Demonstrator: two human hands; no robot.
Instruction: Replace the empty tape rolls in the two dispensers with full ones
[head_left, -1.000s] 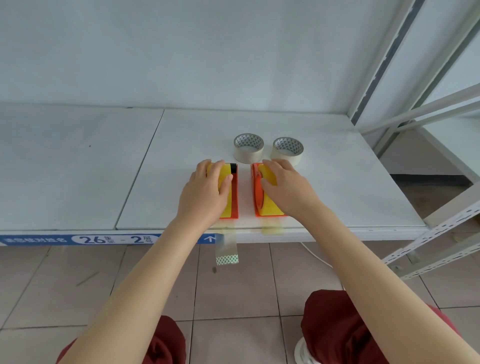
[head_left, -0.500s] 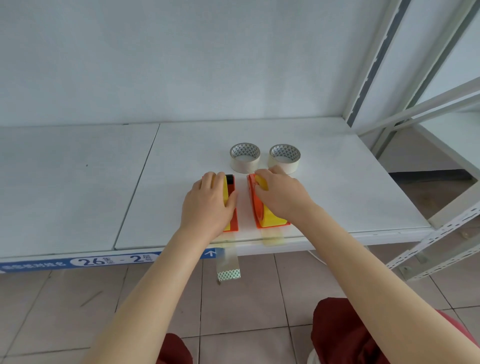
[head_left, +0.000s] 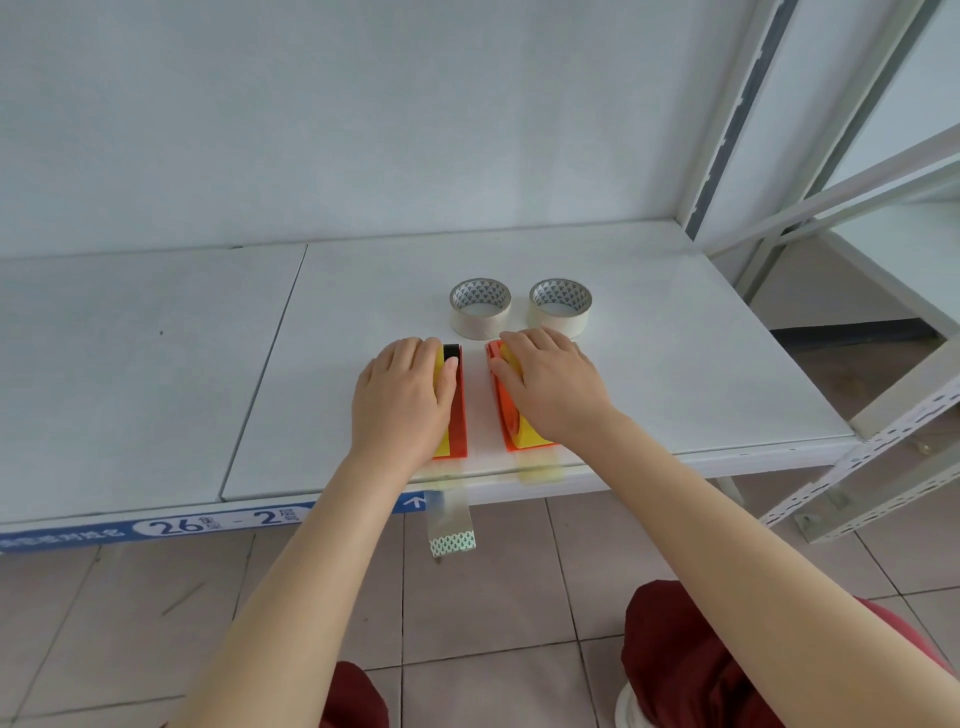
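Two orange and yellow tape dispensers lie side by side near the shelf's front edge. My left hand (head_left: 402, 402) covers the left dispenser (head_left: 457, 415), fingers wrapped over its top. My right hand (head_left: 553, 389) grips the right dispenser (head_left: 506, 415) the same way. A clear strip of tape (head_left: 449, 519) hangs from the left dispenser over the shelf edge, and a shorter yellowish strip (head_left: 540, 470) trails from the right one. Just behind the dispensers stand two tape rolls, the left roll (head_left: 480, 309) and the right roll (head_left: 560, 307), both flat on the shelf.
The white shelf board (head_left: 675, 364) carries a blue label strip (head_left: 156, 527) along its front edge. A grey metal rack upright (head_left: 737, 114) and slotted braces (head_left: 883, 452) stand to the right. Tiled floor (head_left: 493, 597) and my knees in dark red trousers (head_left: 685, 665) lie below.
Both hands stay on the dispensers. The view has tilted up slightly, so the shelf and rolls sit lower in the frame; the hands shifted a little forward over the dispensers.
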